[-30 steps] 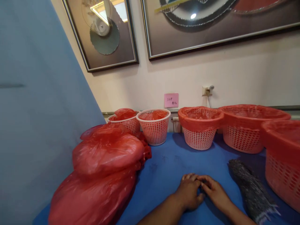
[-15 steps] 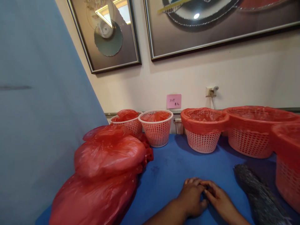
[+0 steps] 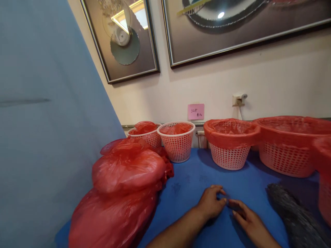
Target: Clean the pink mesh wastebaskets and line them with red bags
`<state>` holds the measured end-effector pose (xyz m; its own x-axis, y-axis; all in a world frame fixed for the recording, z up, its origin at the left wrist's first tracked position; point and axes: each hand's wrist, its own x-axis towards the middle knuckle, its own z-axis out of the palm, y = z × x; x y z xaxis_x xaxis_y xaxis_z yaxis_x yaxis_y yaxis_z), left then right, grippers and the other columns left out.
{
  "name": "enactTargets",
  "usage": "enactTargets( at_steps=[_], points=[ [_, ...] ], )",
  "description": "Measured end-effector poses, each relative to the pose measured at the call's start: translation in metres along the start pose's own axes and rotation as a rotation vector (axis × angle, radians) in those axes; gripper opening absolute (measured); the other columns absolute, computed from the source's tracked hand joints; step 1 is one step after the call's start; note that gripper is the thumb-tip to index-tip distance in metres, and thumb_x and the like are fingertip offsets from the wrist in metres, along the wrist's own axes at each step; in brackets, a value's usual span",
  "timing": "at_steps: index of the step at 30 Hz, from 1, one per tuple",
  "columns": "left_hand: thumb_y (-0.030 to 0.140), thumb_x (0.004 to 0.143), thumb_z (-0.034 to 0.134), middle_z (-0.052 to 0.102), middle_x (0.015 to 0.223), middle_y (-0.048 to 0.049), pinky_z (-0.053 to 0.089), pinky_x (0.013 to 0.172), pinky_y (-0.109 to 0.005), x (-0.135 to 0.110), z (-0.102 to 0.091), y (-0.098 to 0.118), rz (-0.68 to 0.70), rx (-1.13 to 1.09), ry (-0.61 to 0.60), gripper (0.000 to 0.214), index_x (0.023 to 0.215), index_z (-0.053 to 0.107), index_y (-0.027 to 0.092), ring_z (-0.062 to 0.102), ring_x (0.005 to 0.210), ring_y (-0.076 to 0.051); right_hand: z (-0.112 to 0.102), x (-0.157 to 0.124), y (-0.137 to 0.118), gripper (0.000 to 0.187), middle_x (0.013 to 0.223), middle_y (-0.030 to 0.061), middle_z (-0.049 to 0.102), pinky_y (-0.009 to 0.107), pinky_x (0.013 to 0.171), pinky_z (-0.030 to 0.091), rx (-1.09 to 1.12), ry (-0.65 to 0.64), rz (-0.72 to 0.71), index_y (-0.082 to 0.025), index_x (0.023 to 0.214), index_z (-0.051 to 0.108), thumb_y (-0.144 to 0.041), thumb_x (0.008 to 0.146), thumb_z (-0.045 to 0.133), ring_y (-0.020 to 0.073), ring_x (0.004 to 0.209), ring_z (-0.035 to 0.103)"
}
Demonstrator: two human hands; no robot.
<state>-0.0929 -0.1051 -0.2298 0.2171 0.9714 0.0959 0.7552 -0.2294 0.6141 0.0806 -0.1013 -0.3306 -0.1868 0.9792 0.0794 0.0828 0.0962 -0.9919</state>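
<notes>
Low over the blue table [image 3: 191, 196], my left hand [image 3: 210, 203] has its fingers bent and its thumb apart from them. My right hand [image 3: 248, 220] lies beside it, with index finger and thumb parted. The fingertips of both hands almost meet; any small thing between them is too blurred to make out. Right of my right hand lies a long dark bundle [image 3: 294, 213], shiny and fibrous-looking, perhaps wrapped in plastic. Bulging red plastic bags [image 3: 126, 170] are heaped to the left of my left arm.
White perforated baskets with red liners stand along the wall: a tall one [image 3: 178, 148], a wider one [image 3: 230, 158] and a large one [image 3: 287, 162]. A pink note [image 3: 196, 111] and a socket [image 3: 238, 100] are on the wall. A blue panel [image 3: 51, 137] blocks the left.
My hands have moved apart from a close, overlapping hold, and the left fingers have loosened. The view has swung slightly left, so the scene sits further right.
</notes>
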Motion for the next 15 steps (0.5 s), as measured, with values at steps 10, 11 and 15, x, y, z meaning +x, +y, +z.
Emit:
enactTargets(
  at_steps=[10,11,15],
  points=[
    [0.021,0.089,0.06,0.057,0.146,-0.0138,0.035,0.118,-0.042,0.069,-0.16,0.034,-0.017,0.456,0.302,0.044,0.132,0.058,0.014,0.049,0.138,-0.029,-0.002,-0.006,-0.014,0.036,0.103,0.01,0.077,0.038,0.085,0.059,-0.138,-0.054,-0.047,-0.024,0.099,0.077,-0.048,0.075,0.063,0.0277,0.091,0.073],
    [0.018,0.091,0.056,0.057,0.145,-0.015,0.035,0.118,-0.043,0.075,-0.176,0.035,-0.05,0.503,0.351,0.043,0.133,0.056,0.014,0.048,0.138,-0.029,-0.002,-0.006,-0.015,0.035,0.103,0.0095,0.077,0.038,0.085,0.058,-0.144,-0.055,-0.055,-0.024,0.098,0.077,-0.047,0.076,0.063,0.0272,0.09,0.072],
    [0.017,0.096,0.048,0.053,0.145,-0.0227,0.034,0.116,-0.05,0.094,-0.225,0.03,-0.217,0.658,0.493,0.044,0.138,0.05,0.008,0.046,0.138,-0.035,0.0,-0.005,-0.018,0.032,0.1,0.0073,0.076,0.038,0.083,0.057,-0.186,-0.074,-0.091,-0.024,0.098,0.076,-0.043,0.078,0.058,0.0244,0.084,0.071]
  ],
)
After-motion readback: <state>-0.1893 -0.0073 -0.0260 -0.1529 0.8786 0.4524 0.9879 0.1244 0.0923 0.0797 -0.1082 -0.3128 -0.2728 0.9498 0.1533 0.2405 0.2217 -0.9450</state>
